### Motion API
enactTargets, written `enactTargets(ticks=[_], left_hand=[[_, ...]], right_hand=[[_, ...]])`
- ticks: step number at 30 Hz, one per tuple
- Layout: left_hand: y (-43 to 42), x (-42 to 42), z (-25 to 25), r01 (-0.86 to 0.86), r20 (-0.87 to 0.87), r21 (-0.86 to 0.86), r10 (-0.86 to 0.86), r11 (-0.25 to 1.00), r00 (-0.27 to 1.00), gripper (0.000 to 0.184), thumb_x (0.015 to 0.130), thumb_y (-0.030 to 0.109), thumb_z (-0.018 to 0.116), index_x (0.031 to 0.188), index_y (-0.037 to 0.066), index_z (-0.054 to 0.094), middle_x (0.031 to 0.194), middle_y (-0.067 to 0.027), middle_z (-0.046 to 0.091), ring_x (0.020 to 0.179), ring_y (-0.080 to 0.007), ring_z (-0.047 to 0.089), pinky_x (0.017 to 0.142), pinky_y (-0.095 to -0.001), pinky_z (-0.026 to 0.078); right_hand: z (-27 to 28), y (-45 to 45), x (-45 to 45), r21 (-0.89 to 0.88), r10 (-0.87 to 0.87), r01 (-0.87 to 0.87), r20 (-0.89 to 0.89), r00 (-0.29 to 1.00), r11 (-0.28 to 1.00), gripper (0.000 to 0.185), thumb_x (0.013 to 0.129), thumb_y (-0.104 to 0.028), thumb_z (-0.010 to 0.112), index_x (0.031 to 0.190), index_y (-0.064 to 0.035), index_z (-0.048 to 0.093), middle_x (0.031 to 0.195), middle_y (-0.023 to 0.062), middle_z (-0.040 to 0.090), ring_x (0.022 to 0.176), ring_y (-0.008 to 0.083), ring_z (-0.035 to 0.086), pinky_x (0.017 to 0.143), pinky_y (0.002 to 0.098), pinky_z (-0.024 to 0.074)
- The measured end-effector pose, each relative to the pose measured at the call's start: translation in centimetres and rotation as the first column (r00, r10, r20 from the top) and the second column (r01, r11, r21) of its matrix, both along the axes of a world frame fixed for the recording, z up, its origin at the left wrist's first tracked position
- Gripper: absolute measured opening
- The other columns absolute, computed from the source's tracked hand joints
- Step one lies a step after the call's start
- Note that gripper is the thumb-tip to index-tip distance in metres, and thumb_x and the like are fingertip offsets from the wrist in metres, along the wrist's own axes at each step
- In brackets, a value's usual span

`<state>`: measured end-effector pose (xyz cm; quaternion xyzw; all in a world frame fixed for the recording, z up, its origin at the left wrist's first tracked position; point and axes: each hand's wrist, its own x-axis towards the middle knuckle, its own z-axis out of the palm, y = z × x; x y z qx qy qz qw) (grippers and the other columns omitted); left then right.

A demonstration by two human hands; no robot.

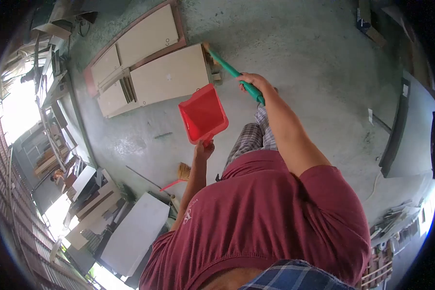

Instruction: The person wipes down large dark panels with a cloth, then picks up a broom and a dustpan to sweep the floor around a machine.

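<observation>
A red dustpan (204,115) is held out over the concrete floor (295,48) by the left hand (205,149), its fingers closed around the short handle. A green-handled brush (234,72) is gripped in the closed right hand (251,83), with its far end near the corner of a cream panel (171,75). A small white label is borne by that panel, too small to be read. Another cream panel (147,36) is laid beside it. A straw-bristled brush (184,171) with a red handle is seen near the left forearm. White lettering is printed on the maroon shirt (270,208), but it cannot be made out clearly.
</observation>
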<state>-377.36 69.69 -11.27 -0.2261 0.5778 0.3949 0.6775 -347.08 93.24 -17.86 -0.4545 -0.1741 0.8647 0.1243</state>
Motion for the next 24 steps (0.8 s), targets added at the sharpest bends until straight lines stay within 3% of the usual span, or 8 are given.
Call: enactTargets(ticks=[3, 5, 8, 10, 13, 17, 19, 24], left_hand=[[0.8, 0.8, -0.3, 0.016, -0.127, -0.075, -0.025, 0.997, 0.992, 0.027, 0.075, 0.015, 0.042, 0.098, 0.001, 0.045, 0.083, -0.0133, 0.054, 0.064, -0.0238, 0.053, 0.057, -0.0305, 0.044], [1.5, 0.5, -1.4, 0.006, -0.078, -0.064, -0.011, 0.998, 0.997, 0.025, 0.074, 0.014, 0.043, 0.095, 0.002, 0.046, 0.08, -0.0129, 0.054, 0.063, -0.0233, 0.053, 0.056, -0.0313, 0.044], [4.7, 1.5, -1.2, 0.019, -0.03, -0.074, -0.021, 0.997, 0.999, 0.023, 0.072, 0.012, 0.044, 0.092, 0.002, 0.047, 0.076, -0.0122, 0.054, 0.063, -0.0224, 0.053, 0.056, -0.0317, 0.044], [6.6, 2.3, -1.1, 0.042, -0.03, -0.098, -0.045, 0.994, 0.999, 0.023, 0.071, 0.012, 0.044, 0.092, 0.002, 0.048, 0.075, -0.0119, 0.054, 0.063, -0.0219, 0.053, 0.055, -0.0314, 0.044], [10.1, 3.1, -1.1, 0.12, 0.06, 0.019, -0.121, 0.993, 0.991, 0.025, 0.072, 0.014, 0.043, 0.093, 0.001, 0.049, 0.073, -0.0119, 0.054, 0.063, -0.021, 0.052, 0.056, -0.0304, 0.044], [14.4, 4.2, -0.5, 0.104, 0.042, 0.018, -0.104, 0.994, 0.994, 0.026, 0.074, 0.014, 0.043, 0.094, 0.0, 0.05, 0.077, -0.0121, 0.055, 0.063, -0.0193, 0.053, 0.058, -0.0293, 0.044], [15.8, 4.8, -0.3, 0.075, 0.077, 0.02, -0.077, 0.997, 0.994, 0.026, 0.074, 0.014, 0.043, 0.094, -0.001, 0.049, 0.078, -0.0127, 0.054, 0.064, -0.0189, 0.053, 0.059, -0.0294, 0.045], [18.2, 5.2, 0.9, -0.01, 0.109, 0.008, 0.009, 1.0, 0.994, 0.021, 0.075, 0.011, 0.043, 0.089, -0.003, 0.049, 0.079, -0.0148, 0.054, 0.065, -0.0221, 0.053, 0.057, -0.0321, 0.048]], right_hand=[[0.5, -0.9, 6.4, -0.044, -0.139, 0.141, 0.049, 0.989, 0.989, 0.03, 0.076, -0.027, 0.056, 0.09, -0.0032, 0.046, 0.066, 0.0047, 0.052, 0.05, 0.0099, 0.048, 0.046, 0.0235, 0.0417], [-0.2, -2.8, 11.3, -0.063, -0.255, 0.267, 0.154, 0.955, 0.962, 0.031, 0.076, -0.028, 0.056, 0.087, -0.0012, 0.047, 0.066, 0.0047, 0.052, 0.05, 0.0098, 0.048, 0.044, 0.0225, 0.0413], [-0.9, -7.0, 18.7, -0.197, -0.521, 0.542, 0.15, 0.84, 0.817, 0.028, 0.076, -0.023, 0.057, 0.082, 0.0006, 0.043, 0.063, 0.0048, 0.049, 0.048, 0.0088, 0.047, 0.041, 0.0189, 0.0407], [4.1, -9.6, 21.7, -0.214, -0.7, 0.721, 0.176, 0.692, 0.659, 0.025, 0.076, -0.017, 0.058, 0.081, -0.0009, 0.04, 0.062, 0.0048, 0.047, 0.047, 0.0079, 0.047, 0.041, 0.0172, 0.0409], [3.0, -13.6, 26.2, -0.224, -0.76, 0.807, 0.273, 0.59, 0.547, 0.028, 0.073, -0.014, 0.06, 0.091, -0.0012, 0.043, 0.065, 0.0079, 0.048, 0.048, 0.0106, 0.047, 0.039, 0.0182, 0.0395], [5.2, -14.9, 27.4, -0.185, -0.845, 0.885, 0.265, 0.464, 0.427, 0.021, 0.075, -0.014, 0.058, 0.082, -0.008, 0.04, 0.059, 0.0035, 0.044, 0.046, 0.0086, 0.044, 0.039, 0.0198, 0.0391], [5.4, -14.6, 27.1, -0.084, -0.702, 0.773, 0.365, 0.611, 0.629, 0.021, 0.076, -0.011, 0.055, 0.086, -0.0102, 0.037, 0.056, 0.0024, 0.042, 0.045, 0.0095, 0.043, 0.039, 0.0225, 0.0378], [4.0, -11.8, 21.7, -0.015, -0.557, 0.577, 0.24, 0.795, 0.817, 0.033, 0.078, -0.01, 0.052, 0.104, -0.0101, 0.031, 0.054, 0.0018, 0.04, 0.044, 0.0095, 0.041, 0.041, 0.0246, 0.0371]])
